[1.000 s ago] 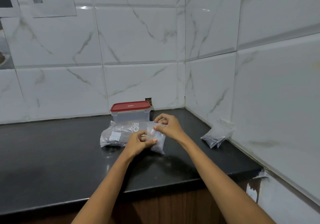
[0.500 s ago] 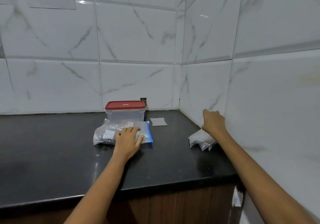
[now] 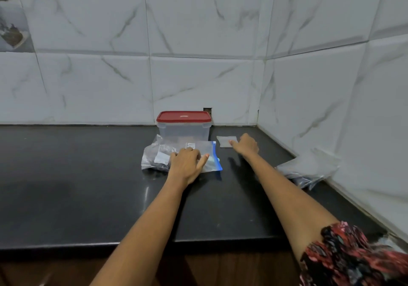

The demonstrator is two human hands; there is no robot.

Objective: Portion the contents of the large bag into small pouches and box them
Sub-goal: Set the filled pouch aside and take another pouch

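The large clear zip bag (image 3: 164, 156) with a blue strip lies flat on the black counter (image 3: 77, 186), dark contents at its left end. My left hand (image 3: 187, 164) rests flat on the bag, fingers spread. Behind it stands a clear plastic box (image 3: 184, 128) with its red lid on. Just right of the box lies a small empty pouch (image 3: 224, 141); the fingertips of my right hand (image 3: 245, 145) touch its right edge. Filled small pouches (image 3: 306, 168) lie piled against the right wall.
White marble-look tiles form the back wall and the right wall, meeting in a corner behind the box. The counter's front edge runs across the lower part of the view, with wood below. A patterned red and black sleeve (image 3: 353, 257) shows at the lower right.
My right hand left a filled pouch on the pile by the right wall and came back left to the small empty pouch. My left hand stayed flat on the large bag.
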